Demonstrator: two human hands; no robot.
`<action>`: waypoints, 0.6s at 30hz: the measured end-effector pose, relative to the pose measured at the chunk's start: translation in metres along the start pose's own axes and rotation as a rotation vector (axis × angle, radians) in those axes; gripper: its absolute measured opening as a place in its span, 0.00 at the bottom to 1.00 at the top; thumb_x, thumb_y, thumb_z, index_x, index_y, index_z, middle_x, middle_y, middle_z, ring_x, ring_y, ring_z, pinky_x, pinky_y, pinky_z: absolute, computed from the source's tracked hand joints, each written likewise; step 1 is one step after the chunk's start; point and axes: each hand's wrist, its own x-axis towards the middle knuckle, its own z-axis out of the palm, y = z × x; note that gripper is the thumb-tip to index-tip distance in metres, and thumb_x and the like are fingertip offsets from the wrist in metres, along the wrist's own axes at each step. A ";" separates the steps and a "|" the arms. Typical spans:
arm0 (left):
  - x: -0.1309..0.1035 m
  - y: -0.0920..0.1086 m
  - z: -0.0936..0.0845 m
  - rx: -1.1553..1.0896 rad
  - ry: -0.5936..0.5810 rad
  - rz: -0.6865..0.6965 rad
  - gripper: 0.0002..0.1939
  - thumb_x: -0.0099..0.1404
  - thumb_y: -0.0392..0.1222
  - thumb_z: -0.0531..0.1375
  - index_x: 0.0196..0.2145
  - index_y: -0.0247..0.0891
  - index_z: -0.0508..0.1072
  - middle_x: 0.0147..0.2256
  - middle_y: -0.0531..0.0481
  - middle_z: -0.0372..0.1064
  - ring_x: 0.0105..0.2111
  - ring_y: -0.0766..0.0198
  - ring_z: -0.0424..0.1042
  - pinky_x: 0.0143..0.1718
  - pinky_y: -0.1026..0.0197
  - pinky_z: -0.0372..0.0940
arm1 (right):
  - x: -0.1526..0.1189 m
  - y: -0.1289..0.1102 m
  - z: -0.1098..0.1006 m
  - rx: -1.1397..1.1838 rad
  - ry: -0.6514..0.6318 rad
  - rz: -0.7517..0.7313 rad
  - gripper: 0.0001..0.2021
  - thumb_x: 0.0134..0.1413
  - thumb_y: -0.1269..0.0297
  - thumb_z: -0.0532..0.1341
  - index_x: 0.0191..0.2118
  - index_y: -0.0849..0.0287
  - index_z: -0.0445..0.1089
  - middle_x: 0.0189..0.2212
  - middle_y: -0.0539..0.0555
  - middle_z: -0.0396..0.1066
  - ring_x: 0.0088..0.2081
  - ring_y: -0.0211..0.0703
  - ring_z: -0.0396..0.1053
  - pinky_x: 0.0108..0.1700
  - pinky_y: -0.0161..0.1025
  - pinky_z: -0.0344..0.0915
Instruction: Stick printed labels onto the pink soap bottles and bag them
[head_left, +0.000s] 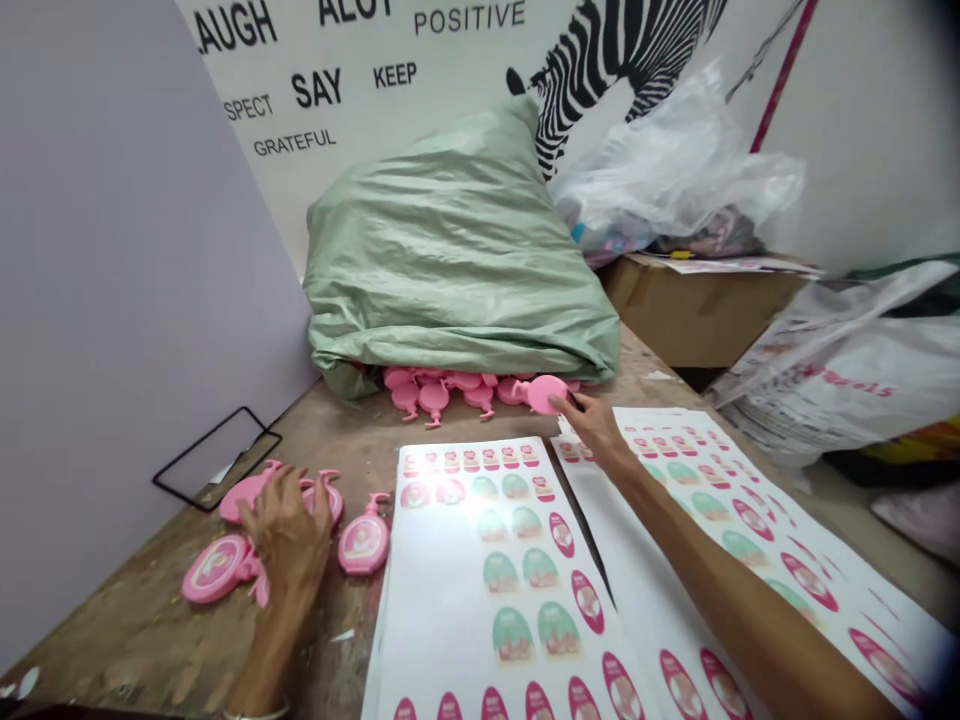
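Note:
My right hand [596,425] pinches a pink, flat pump-bottle-shaped piece [547,394] by its rounded end, just in front of the green sack. A small dark, thin thing shows by its fingers; I cannot make out what it is. At the left, my left hand [289,525] lies palm down with fingers apart over several similar pieces, touching them. Nearest it are a plain pink piece [241,497], a stickered piece [217,568] and another partly behind the thumb [328,500]. One more stickered pump-bottle piece [364,542] lies to its right.
Sticker sheets [442,600] lie in the middle, with a second stack [637,590] under my right forearm. More pink pieces [435,398] spill from under the big green sack [450,250]. A black wire frame [217,455] stands left; a cardboard box [697,310] sits back right.

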 end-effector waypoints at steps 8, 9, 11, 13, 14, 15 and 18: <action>-0.071 0.137 0.002 -1.074 -0.532 -0.270 0.23 0.61 0.52 0.62 0.51 0.39 0.71 0.53 0.41 0.70 0.52 0.53 0.69 0.52 0.55 0.64 | -0.149 -0.051 0.032 0.827 -0.564 0.424 0.23 0.44 0.45 0.65 0.25 0.55 0.54 0.18 0.43 0.53 0.21 0.31 0.47 0.25 0.33 0.53; -0.077 0.143 0.001 -1.194 -0.562 -0.345 0.24 0.62 0.54 0.61 0.51 0.39 0.71 0.54 0.41 0.69 0.54 0.52 0.67 0.55 0.55 0.62 | -0.165 -0.054 0.036 0.962 -0.607 0.519 0.23 0.44 0.48 0.67 0.25 0.56 0.54 0.17 0.42 0.53 0.20 0.30 0.46 0.24 0.32 0.51; -0.086 0.144 -0.004 -1.409 -0.631 -0.477 0.27 0.64 0.60 0.55 0.52 0.39 0.72 0.54 0.41 0.70 0.57 0.51 0.64 0.58 0.54 0.58 | -0.189 -0.060 0.039 1.173 -0.665 0.670 0.21 0.46 0.54 0.69 0.25 0.57 0.54 0.16 0.41 0.52 0.20 0.29 0.44 0.24 0.31 0.49; -0.093 0.137 -0.013 -1.589 -0.743 -0.568 0.29 0.65 0.62 0.53 0.53 0.38 0.71 0.53 0.40 0.70 0.57 0.51 0.65 0.58 0.52 0.59 | -0.207 -0.065 0.039 1.304 -0.744 0.769 0.19 0.49 0.55 0.66 0.24 0.57 0.55 0.14 0.40 0.49 0.18 0.29 0.41 0.23 0.30 0.46; -0.096 0.131 -0.018 -1.642 -0.806 -0.588 0.28 0.65 0.61 0.55 0.52 0.38 0.72 0.52 0.40 0.71 0.57 0.50 0.66 0.57 0.52 0.60 | -0.214 -0.067 0.039 1.352 -0.810 0.811 0.19 0.51 0.54 0.64 0.24 0.57 0.54 0.13 0.40 0.47 0.18 0.29 0.40 0.23 0.30 0.45; -0.098 0.125 -0.023 -1.673 -0.849 -0.592 0.27 0.63 0.60 0.58 0.51 0.38 0.73 0.51 0.40 0.72 0.56 0.49 0.67 0.56 0.52 0.62 | -0.221 -0.069 0.039 1.385 -0.884 0.839 0.18 0.52 0.53 0.61 0.23 0.57 0.54 0.12 0.40 0.45 0.17 0.29 0.39 0.22 0.30 0.44; -0.100 0.109 -0.035 -1.716 -0.886 -0.587 0.23 0.56 0.59 0.65 0.40 0.38 0.77 0.43 0.42 0.76 0.53 0.48 0.70 0.53 0.53 0.66 | -0.239 -0.072 0.041 1.320 -1.068 0.803 0.19 0.56 0.48 0.55 0.24 0.57 0.57 0.11 0.40 0.43 0.16 0.30 0.39 0.22 0.31 0.44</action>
